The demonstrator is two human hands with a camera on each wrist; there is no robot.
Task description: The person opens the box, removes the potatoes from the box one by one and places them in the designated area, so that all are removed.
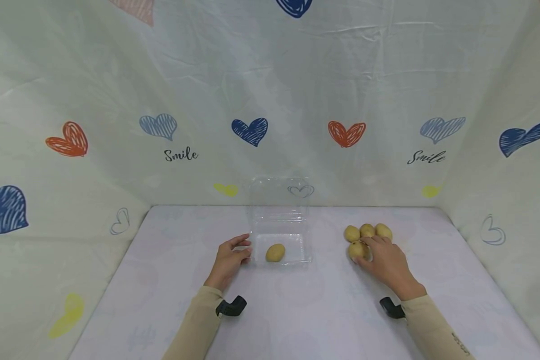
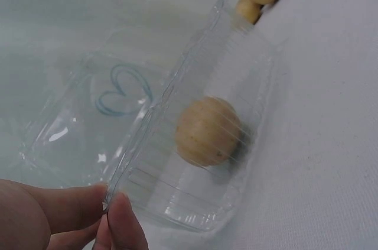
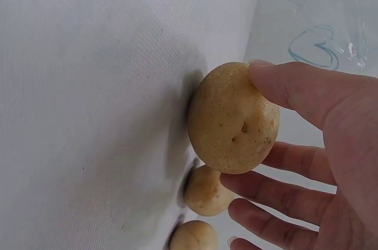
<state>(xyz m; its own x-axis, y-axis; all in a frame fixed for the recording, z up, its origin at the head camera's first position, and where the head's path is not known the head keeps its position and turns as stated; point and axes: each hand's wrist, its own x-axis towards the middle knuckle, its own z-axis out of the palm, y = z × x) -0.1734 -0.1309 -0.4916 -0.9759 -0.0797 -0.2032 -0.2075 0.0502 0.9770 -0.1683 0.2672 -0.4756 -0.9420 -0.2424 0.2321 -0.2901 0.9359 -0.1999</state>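
A clear plastic clamshell container (image 1: 297, 260) stands on the table with its lid raised at the back. One potato (image 1: 275, 253) lies inside it, left of the middle. At the container's left side, my left hand (image 1: 228, 260) pinches the rim between thumb and fingers, which the left wrist view shows closely. My right hand (image 1: 389, 265) is at the right, its thumb and fingers around the nearest potato (image 3: 233, 120) of a small group. That potato appears to rest on the table. Behind it sit more potatoes (image 1: 352, 233), partly covered by the fingers in the head view.
A white cloth covers the table (image 1: 315, 315). Behind and at both sides hangs a pale sheet (image 1: 211, 90) printed with hearts and "Smile". Dark wrist mounts (image 1: 231, 306) sit at both sleeves. Between the container and the potato group lies a stretch of tabletop.
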